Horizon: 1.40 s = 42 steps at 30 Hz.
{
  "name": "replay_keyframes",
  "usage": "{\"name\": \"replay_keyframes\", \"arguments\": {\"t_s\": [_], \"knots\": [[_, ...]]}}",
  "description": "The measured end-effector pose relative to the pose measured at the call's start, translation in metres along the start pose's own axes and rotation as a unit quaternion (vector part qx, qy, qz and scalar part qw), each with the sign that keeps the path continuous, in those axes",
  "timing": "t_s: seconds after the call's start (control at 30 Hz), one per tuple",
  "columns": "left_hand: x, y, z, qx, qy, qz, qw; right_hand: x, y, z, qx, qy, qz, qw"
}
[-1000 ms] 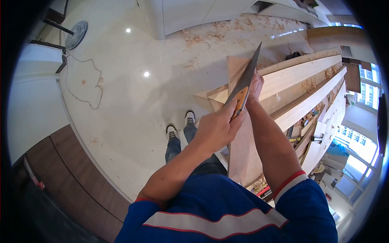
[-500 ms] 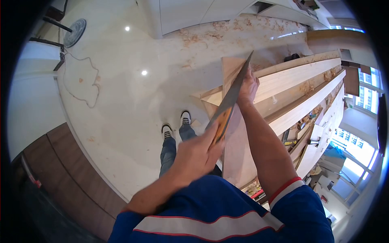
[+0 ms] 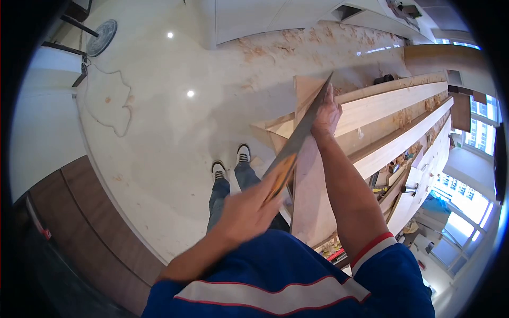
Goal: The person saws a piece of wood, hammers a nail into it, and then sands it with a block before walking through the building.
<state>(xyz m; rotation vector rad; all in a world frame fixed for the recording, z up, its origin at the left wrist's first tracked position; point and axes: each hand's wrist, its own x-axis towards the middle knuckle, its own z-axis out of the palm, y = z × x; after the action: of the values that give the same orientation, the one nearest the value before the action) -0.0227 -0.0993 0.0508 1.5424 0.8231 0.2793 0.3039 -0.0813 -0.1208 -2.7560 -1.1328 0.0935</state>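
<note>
A handsaw (image 3: 303, 129) slants across a light wooden board (image 3: 307, 199), its tip pointing up and away. My left hand (image 3: 249, 209), blurred by motion, is wrapped round the saw's yellow-orange handle. Just right of the blade, my right hand (image 3: 327, 115) grips the board near its far end, fingers bent and close together. The blade hides part of the board and the contact between them. A triangular wooden end (image 3: 306, 87) shows left of the blade tip.
Long pale planks (image 3: 392, 108) stretch to the right, with shavings between them. Tools and offcuts lie on the bench (image 3: 424, 169) at the right. Shavings litter the floor (image 3: 159, 143) near white cabinets (image 3: 254, 18). A cable (image 3: 103, 124) lies left; my feet are below.
My left hand and the saw have drawn back slightly toward my body, down and left. My right hand stays on the board. The view has shifted a little.
</note>
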Motion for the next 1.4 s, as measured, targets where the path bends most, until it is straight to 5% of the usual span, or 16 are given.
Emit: {"name": "replay_keyframes", "arguments": {"t_s": [0.13,0.27,0.33,0.43,0.5,0.63,0.8,0.9,1.0,1.13,1.2,1.3,1.4], "knots": [[-0.044,0.003,-0.017,0.079,-0.022,0.032,0.996,-0.001,0.008,0.010,-0.026,0.024,-0.018,0.999],[0.083,-0.016,0.031,0.060,-0.001,0.031,0.998,0.008,0.016,0.008,0.004,-0.026,-0.003,1.000],[0.159,-0.027,0.060,0.027,0.064,0.121,0.990,0.009,0.032,0.023,0.091,-0.030,-0.015,0.995],[0.191,-0.003,0.075,0.106,0.073,0.076,0.989,0.008,0.055,0.050,0.131,-0.029,-0.062,0.989],[0.158,-0.010,0.066,0.058,0.080,0.097,0.990,0.002,0.031,0.010,-0.077,-0.069,-0.080,0.991],[0.023,-0.007,0.011,0.042,-0.027,-0.027,0.998,0.005,0.010,0.010,0.008,0.016,0.001,1.000],[-0.035,0.000,-0.009,0.044,0.019,0.024,0.999,-0.003,-0.008,-0.010,-0.004,-0.018,0.024,1.000],[0.071,-0.018,0.027,0.061,0.023,0.018,0.998,0.003,-0.002,-0.008,0.018,-0.025,0.011,0.999],[0.162,-0.023,0.066,0.028,0.106,0.126,0.986,0.000,0.001,-0.008,0.017,-0.009,-0.007,1.000],[0.182,-0.004,0.066,0.094,0.100,0.082,0.987,-0.055,-0.003,-0.023,0.005,0.033,-0.027,0.999],[0.184,-0.007,0.065,0.107,0.072,0.042,0.991,-0.075,-0.011,-0.042,0.005,-0.021,0.038,0.999],[0.185,-0.006,0.073,0.045,0.111,0.135,0.984,-0.075,-0.011,-0.047,0.007,-0.019,0.084,0.996],[0.184,0.016,0.077,-0.001,0.066,0.067,0.996,-0.076,-0.007,-0.043,0.017,-0.009,0.084,0.996]]}}
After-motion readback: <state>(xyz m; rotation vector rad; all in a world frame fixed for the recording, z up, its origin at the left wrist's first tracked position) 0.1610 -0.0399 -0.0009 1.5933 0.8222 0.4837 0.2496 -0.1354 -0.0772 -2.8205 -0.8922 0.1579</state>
